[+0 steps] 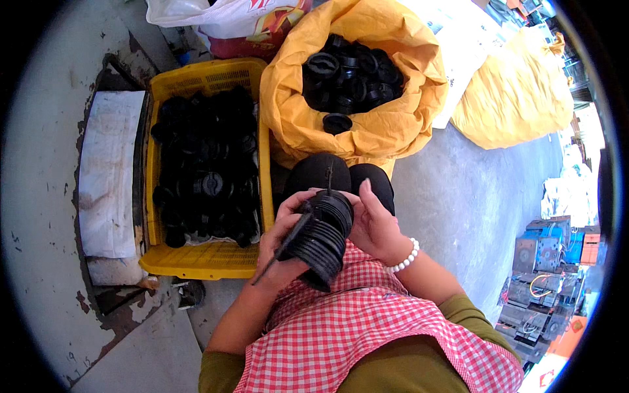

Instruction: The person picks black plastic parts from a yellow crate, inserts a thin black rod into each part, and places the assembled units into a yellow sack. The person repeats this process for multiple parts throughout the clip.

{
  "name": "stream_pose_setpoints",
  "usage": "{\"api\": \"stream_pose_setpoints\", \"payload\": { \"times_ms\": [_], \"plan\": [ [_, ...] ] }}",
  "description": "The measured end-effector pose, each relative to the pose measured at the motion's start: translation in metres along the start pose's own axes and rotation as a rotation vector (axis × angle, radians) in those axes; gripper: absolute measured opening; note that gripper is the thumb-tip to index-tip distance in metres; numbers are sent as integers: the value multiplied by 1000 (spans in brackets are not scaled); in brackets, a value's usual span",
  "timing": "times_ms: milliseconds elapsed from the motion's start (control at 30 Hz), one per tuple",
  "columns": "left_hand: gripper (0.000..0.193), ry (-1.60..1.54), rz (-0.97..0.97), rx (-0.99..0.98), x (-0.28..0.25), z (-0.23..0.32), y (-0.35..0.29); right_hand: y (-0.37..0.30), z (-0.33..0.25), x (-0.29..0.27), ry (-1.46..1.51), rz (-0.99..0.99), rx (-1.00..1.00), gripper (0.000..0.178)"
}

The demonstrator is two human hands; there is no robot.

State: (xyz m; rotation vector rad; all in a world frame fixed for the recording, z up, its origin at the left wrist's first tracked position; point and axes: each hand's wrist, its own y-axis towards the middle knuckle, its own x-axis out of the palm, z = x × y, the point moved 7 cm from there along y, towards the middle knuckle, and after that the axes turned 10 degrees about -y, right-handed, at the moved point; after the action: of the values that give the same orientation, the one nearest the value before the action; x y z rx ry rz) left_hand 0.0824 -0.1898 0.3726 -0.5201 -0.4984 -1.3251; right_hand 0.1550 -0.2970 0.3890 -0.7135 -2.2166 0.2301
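Black plastic makes up the ribbed round piece (321, 252) held over the person's lap, near the middle of the view. Its stacked rings show in two groups, with a flat strip along its left side and a thin stem rising from its top. The left hand (270, 243) is closed about the piece from the left, fingers bent over its upper edge and palm beneath the strip. The right hand (380, 229) is at the other side, thumb lifted and standing apart from the piece; its fingers run behind the rings, so I cannot tell whether they grip it or only touch it. A bracelet of round white beads (404, 259) circles the right wrist.

Below both hands lies a red-and-white checked cloth apron (334, 327), worn over an olive-green top (393, 367). Dark-covered knees (318, 171) show just beyond the piece.

To the left, a yellow plastic crate (203, 263) holds a heap of black plastic parts (209, 183). Beside it, ahead of the knees, an orange-yellow cloth sack (282, 85) stands with its mouth wide, full of round black caps (350, 75); one cap (337, 123) lies on the near fold of cloth. Farther right, a second bulging yellow sack (517, 98) rests on the grey floor (445, 183).
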Motion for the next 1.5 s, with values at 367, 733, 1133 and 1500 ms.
{"api": "stream_pose_setpoints", "payload": {
  "times_ms": [367, 733, 1133, 1500],
  "plan": [
    [48, 518, -86, 187, -8, 7, -22, -25, -64, 49, -1600, -57, -1017, 18],
    [43, 417, 144, 105, -30, 38, -20, -5, -50, -34, -165, 355, -302, 5],
    [40, 327, -201, 158, -18, 37, -46, -8, -87, 81, -1813, -358, -905, 33],
    [52, 233, -157, -247, -9, 42, -11, 4, -68, 69, -1821, -623, -684, 21]
  ]
}}
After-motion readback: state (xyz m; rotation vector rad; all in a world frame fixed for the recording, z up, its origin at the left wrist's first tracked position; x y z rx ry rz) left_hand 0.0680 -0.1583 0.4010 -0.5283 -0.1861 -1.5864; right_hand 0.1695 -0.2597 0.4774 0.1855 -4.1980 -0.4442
